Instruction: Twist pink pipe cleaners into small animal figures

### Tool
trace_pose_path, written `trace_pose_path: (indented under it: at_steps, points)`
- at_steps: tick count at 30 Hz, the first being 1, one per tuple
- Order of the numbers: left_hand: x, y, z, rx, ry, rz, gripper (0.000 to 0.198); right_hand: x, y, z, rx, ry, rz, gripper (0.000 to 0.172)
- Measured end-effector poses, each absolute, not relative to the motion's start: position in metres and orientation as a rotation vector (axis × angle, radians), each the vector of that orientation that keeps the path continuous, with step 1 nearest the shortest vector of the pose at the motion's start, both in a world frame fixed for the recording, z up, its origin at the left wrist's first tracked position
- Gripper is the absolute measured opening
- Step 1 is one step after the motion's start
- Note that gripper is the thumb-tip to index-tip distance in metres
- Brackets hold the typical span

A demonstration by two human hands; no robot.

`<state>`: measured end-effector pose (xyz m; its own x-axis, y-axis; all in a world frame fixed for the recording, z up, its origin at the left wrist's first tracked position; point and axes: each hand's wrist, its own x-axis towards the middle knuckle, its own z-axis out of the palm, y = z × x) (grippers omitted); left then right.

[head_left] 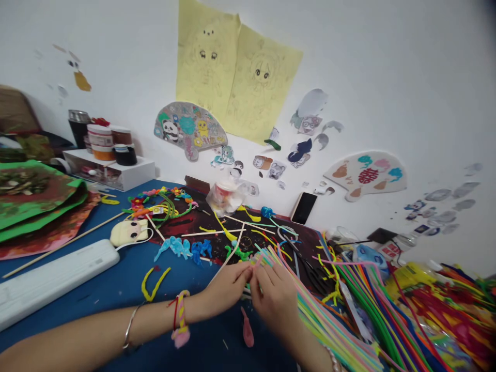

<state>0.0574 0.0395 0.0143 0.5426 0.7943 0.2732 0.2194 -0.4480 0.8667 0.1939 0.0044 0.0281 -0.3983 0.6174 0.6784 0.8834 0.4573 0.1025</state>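
My left hand (228, 284) and my right hand (273, 292) meet fingertip to fingertip at the middle of the blue table. The fingers of both are pinched on a small pink piece (256, 262), mostly hidden by the fingertips. Just below the hands lies a pink teardrop-shaped piece (247, 328). A bundle of pastel pipe cleaners (329, 328) runs beneath and beside my right hand. Light-blue (174, 248) and dark-blue (201, 250) twisted pieces lie beyond my left hand, with a bent yellow strip (149, 289) nearer.
A white power strip (58, 284) with a plugged charger (127, 232) lies at left. Black scissors (313, 274) rest behind my right hand. A phone (304, 207) leans on the wall. More bright pipe cleaners (372, 294) and a yellow glue gun (411, 279) are at right.
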Motion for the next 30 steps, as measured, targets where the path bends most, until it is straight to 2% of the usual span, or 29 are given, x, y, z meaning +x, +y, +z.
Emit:
trace_pose_path:
  at_steps: [2, 7, 10, 18, 30]
  points:
    - [0.059, 0.036, 0.014, 1.795, 0.794, 0.937, 0.033, 0.193, 0.002, 0.03, -1.285, -2.078, -0.404, 0.026]
    - [0.057, 0.031, 0.016, 1.659, 0.755, 0.966, 0.031, 0.195, 0.003, 0.042, -1.35, -1.888, 0.413, 0.024]
    - [0.054, 0.031, 0.021, 1.609, 0.69, 0.908, 0.033, 0.201, 0.007, 0.05, -1.302, -1.751, 0.695, 0.023]
    - [0.048, 0.036, 0.034, 1.434, 0.421, 0.719, 0.038, 0.213, 0.01, 0.067, -1.172, -1.6, 1.119, 0.018]
    - [0.029, 0.039, 0.059, 1.142, 0.234, 0.25, 0.035, 0.212, 0.002, 0.073, -1.066, -1.62, 1.308, 0.015]
